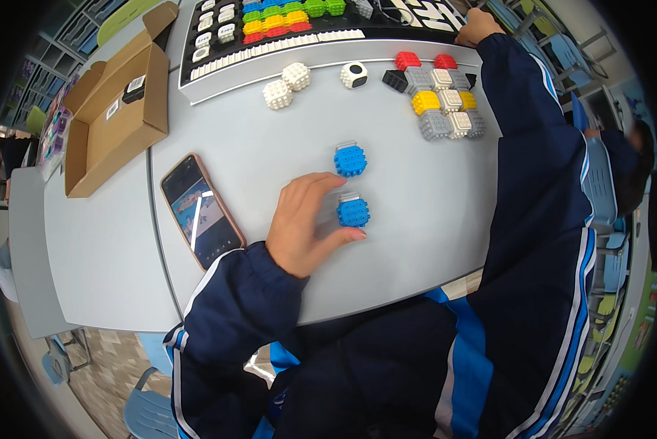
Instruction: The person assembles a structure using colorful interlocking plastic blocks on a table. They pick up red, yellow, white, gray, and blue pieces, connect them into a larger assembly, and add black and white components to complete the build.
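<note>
On a pale grey tabletop [405,260], we find two bumpy blue blocks in a line running from the near edge toward the far edge: the near blue block [354,212] and, a short gap beyond it, the far blue block [350,161]. Each is about as wide as it is long, with a light grey strip on its side toward the far edge. Our left hand [299,227] comes in from the near edge, its thumb and fingers well apart in a loose C. The near block lies to the right of the palm, within that curve: the thumb tip is on its near-edge side, and a fingertip sits between the two blocks. We cannot tell whether the skin touches either one. This left hand is by far the closer to the pair. Our right hand [479,28] reaches away to the far right corner of a long black-and-white tray [255,82] along the far edge; its fingertips are hidden, so we cannot tell whether it grips anything. Toward the tabletop's right edge lies a cluster of red, grey, yellow, white and black blocks [435,124]. Left of the left hand rests a phone [202,212], and beyond it, at the far left, a cardboard box [120,150] with its lid up.
</note>
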A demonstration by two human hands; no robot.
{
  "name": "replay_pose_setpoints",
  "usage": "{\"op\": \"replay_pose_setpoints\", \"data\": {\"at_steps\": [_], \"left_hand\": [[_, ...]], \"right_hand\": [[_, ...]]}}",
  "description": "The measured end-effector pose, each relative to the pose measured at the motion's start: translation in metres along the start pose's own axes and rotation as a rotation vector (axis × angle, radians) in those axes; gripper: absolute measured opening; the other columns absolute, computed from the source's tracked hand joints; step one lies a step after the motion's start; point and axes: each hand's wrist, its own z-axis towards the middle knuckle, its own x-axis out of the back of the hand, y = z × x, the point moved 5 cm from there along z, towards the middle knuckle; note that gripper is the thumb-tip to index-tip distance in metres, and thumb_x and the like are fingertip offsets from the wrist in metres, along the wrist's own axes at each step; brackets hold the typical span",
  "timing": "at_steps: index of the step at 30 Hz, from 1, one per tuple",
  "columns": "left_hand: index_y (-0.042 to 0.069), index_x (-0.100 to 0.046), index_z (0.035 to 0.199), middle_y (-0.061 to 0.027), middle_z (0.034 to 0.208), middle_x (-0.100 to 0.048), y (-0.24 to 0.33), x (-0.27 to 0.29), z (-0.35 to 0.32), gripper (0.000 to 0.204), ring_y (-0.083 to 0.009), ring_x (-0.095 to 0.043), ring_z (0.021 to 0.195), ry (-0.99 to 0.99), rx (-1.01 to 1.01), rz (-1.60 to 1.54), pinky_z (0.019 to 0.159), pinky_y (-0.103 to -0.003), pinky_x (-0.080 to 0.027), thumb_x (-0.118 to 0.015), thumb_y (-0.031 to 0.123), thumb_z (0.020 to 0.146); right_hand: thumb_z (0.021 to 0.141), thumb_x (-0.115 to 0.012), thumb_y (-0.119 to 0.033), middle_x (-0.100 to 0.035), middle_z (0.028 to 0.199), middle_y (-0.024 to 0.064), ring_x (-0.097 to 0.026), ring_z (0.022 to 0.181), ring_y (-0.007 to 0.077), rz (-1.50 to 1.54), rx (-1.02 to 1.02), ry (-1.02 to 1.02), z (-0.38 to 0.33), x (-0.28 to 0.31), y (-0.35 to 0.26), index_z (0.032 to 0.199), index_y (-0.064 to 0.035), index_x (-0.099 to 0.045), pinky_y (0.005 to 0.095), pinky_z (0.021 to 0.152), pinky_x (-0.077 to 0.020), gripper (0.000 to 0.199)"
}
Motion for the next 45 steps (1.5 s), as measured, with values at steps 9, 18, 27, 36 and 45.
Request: {"op": "replay_pose_setpoints", "data": {"at_steps": [9, 18, 27, 36, 45], "left_hand": [[0.002, -0.059, 0.128, -0.0170, 0.127, -0.063, 0.003, 0.001, 0.000, 0.070, -0.0358, -0.058, 0.118, 0.031, -0.032, 0.021, 0.103, -0.042, -0.044, -0.091, 0.027, 0.071], [0.003, -0.061, 0.126, -0.0151, 0.125, -0.064, 0.002, 0.002, 0.000, 0.069, -0.0350, -0.059, 0.115, 0.053, -0.036, 0.046, 0.101, -0.042, -0.045, -0.092, 0.030, 0.071], [0.001, -0.065, 0.120, -0.0133, 0.121, -0.067, 0.006, 0.017, 0.005, 0.043, -0.0296, -0.062, 0.111, 0.169, -0.153, -0.095, 0.100, -0.039, -0.044, -0.080, 0.019, 0.084], [0.009, -0.063, 0.128, -0.0077, 0.128, -0.063, -0.028, 0.000, 0.032, 0.050, -0.0230, -0.057, 0.119, 0.348, 0.156, -0.081, 0.100, -0.037, -0.043, -0.080, 0.018, 0.082], [0.014, -0.066, 0.129, -0.0050, 0.124, -0.066, -0.026, -0.010, 0.050, 0.062, -0.0249, -0.058, 0.114, 0.154, 0.129, 0.153, 0.099, -0.038, -0.043, -0.087, 0.019, 0.071]], "right_hand": [[0.077, -0.080, -0.012, -0.071, 0.120, 0.0258, -0.069, 0.112, 0.0404, -0.205, -0.008, 0.034, 0.010, -0.006, -0.013, 0.119, -0.0015, -0.071, 0.0469, 0.093, -0.0574, 0.044], [0.074, -0.080, -0.010, -0.071, 0.117, 0.0267, -0.070, 0.111, 0.0404, -0.172, 0.018, 0.050, 0.019, -0.018, -0.023, 0.114, -0.0015, -0.074, 0.0476, 0.093, -0.0575, 0.041], [0.079, -0.075, -0.014, -0.071, 0.115, 0.0255, -0.072, 0.104, 0.0376, -0.109, 0.017, 0.122, -0.001, -0.002, -0.030, 0.119, -0.0007, -0.070, 0.0445, 0.088, -0.0584, 0.043], [0.087, -0.073, -0.013, -0.066, 0.081, 0.0059, -0.062, 0.074, 0.0097, 0.838, 0.559, -0.210, -0.205, 0.098, -0.096, 0.113, -0.0044, -0.068, 0.0270, 0.066, -0.0504, 0.028], [0.091, -0.065, -0.004, -0.065, 0.083, 0.0168, -0.065, 0.075, 0.0300, 0.941, 0.650, -0.280, -0.299, 0.049, -0.139, 0.112, -0.0004, -0.068, 0.0361, 0.071, -0.0526, 0.022]]}}
